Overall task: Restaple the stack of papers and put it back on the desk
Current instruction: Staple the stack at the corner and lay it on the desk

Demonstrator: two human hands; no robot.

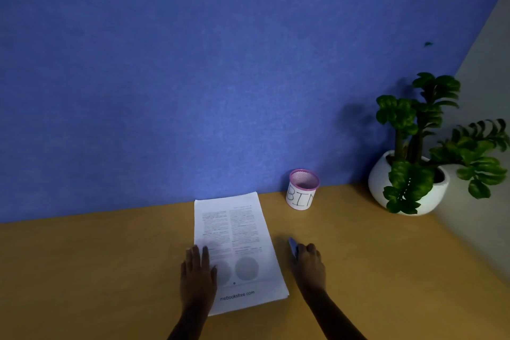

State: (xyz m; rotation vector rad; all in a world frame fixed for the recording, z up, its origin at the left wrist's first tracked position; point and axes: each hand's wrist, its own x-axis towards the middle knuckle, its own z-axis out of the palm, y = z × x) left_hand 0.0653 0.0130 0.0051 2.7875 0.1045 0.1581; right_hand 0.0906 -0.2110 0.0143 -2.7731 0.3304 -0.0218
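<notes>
A stack of printed white papers [240,246] lies flat on the wooden desk [96,270], its far edge near the blue wall. My left hand [197,274] rests palm down on the stack's near left part, fingers spread. To the right of the stack, my right hand [309,265] is on the desk, its fingers closed around a small blue object [292,246], probably a stapler, whose tip sticks out toward the papers. Most of that object is hidden by the hand.
A small pink-rimmed mesh cup labelled "BIN" [302,190] stands by the wall behind the papers' right side. A white pot with a green plant [408,182] fills the desk's right corner. The blue partition wall [193,77] runs along the desk's back.
</notes>
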